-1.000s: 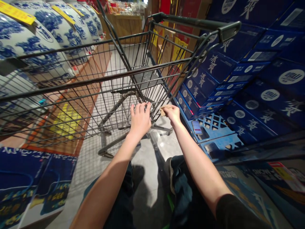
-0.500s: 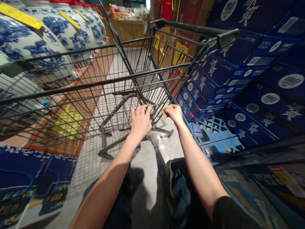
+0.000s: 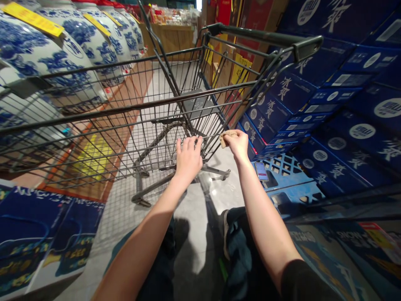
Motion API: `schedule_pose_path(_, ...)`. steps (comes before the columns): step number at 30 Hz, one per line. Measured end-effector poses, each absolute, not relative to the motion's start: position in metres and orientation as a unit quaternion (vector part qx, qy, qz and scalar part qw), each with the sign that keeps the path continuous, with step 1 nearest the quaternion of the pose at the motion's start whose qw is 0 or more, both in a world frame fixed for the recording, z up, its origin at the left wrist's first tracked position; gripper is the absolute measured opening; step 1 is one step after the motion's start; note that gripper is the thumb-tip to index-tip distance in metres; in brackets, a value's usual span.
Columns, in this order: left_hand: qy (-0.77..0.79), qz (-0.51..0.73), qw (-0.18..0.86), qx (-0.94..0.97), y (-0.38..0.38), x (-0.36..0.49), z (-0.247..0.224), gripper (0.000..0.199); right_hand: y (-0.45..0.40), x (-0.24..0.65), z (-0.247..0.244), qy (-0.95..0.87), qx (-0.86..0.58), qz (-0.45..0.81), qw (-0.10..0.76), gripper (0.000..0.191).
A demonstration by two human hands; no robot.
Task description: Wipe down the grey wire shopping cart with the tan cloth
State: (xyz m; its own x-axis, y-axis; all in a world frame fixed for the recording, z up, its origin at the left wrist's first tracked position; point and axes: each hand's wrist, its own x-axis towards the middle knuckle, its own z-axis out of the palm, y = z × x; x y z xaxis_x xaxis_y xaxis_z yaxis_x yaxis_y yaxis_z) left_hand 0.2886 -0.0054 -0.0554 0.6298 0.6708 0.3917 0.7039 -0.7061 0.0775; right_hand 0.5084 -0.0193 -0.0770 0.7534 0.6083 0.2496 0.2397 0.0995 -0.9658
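Note:
The black wire side of a shopping cart (image 3: 159, 102) stands right in front of me. My left hand (image 3: 189, 156) is at a lower wire of its basket, back of the hand up, fingers bent over the wire; the thumb is hidden. A little to the right, my right hand (image 3: 237, 145) pinches a small crumpled tan cloth (image 3: 224, 139). The cloth touches the same thin wire near the cart's rear corner. Behind both hands show the cart's lower frame and wheels.
Stacked blue cartons (image 3: 275, 104) rise on the right, beside a blue plastic pallet (image 3: 291, 190) bearing a phone (image 3: 261, 171). Large blue-and-white jars (image 3: 65, 62) line the left on a wooden platform. More printed boxes (image 3: 34, 234) lie at lower left. Grey floor (image 3: 196, 209) shows between my legs.
My right hand has moved slightly right and up along the wire with the cloth. The left hand keeps its place on the cart. The whole view has shifted a little.

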Motion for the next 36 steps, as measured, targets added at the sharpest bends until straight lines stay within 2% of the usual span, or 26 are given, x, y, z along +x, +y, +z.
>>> schedule_pose_path(3,-0.383,-0.202,0.040,-0.901,-0.006,0.289,-0.055,0.064,-0.014,0.519,-0.062,-0.291,-0.609,0.007,0.738,0.027)
schedule_pose_path(6,-0.383,-0.203,0.038,-0.900,-0.006,0.290,-0.056,0.065,-0.012,0.519,-0.056,-0.279,-0.564,0.000,0.777,0.027)
schedule_pose_path(10,-0.386,-0.204,0.037,-0.899,-0.005,0.289,-0.057,0.065,-0.018,0.501,-0.065,-0.281,-0.601,0.093,0.743,0.023)
schedule_pose_path(12,-0.386,-0.205,0.038,-0.898,-0.004,0.289,-0.058,0.064,-0.020,0.498,-0.065,-0.297,-0.623,0.100,0.716,0.020)
schedule_pose_path(14,-0.386,-0.206,0.038,-0.898,-0.004,0.289,-0.057,0.064,-0.020,0.506,-0.059,-0.317,-0.625,0.051,0.712,0.021)
schedule_pose_path(18,-0.387,-0.203,0.039,-0.899,-0.006,0.288,-0.056,0.065,-0.016,0.534,-0.046,-0.335,-0.592,-0.092,0.728,0.038)
schedule_pose_path(20,-0.385,-0.201,0.039,-0.900,-0.007,0.288,-0.056,0.065,-0.015,0.535,-0.049,-0.328,-0.585,-0.100,0.735,0.041)
schedule_pose_path(26,-0.384,-0.205,0.040,-0.899,-0.007,0.289,-0.056,0.063,-0.023,0.505,-0.062,-0.289,-0.605,0.001,0.742,0.025)
schedule_pose_path(31,-0.379,-0.211,0.050,-0.900,-0.009,0.287,-0.058,0.062,-0.028,0.526,-0.021,-0.301,-0.548,-0.114,0.772,0.022)
schedule_pose_path(36,-0.374,-0.214,0.060,-0.900,-0.009,0.284,-0.062,0.062,-0.033,0.533,-0.001,-0.293,-0.592,-0.172,0.731,0.019)
